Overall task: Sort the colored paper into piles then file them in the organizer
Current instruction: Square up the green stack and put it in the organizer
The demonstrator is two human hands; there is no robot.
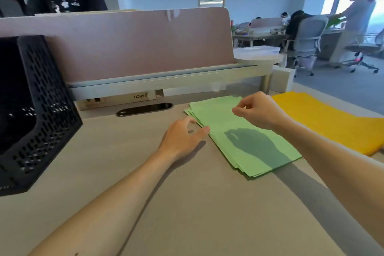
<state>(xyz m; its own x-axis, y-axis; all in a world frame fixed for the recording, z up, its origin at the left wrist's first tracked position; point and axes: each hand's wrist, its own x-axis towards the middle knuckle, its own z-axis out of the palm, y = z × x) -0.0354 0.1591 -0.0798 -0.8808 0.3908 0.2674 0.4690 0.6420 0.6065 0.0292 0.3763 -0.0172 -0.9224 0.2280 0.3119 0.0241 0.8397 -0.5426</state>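
A pile of green paper (220,114) lies on the desk right of centre, its sheets slightly fanned. A pile of yellow paper (324,118) lies further right, near the desk's right edge. My left hand (182,137) rests on the desk with its fingertips touching the green pile's left edge. My right hand (257,110) hovers above the green pile, its fingers loosely curled and holding nothing that I can see; its shadow falls on the sheets. The black mesh organizer (41,114) stands at the far left.
A pink partition (135,43) with a shelf rail runs along the back of the desk (187,203), with a cable slot (144,109) below it. A person in black stands behind the partition. Office chairs and other people are at the far right.
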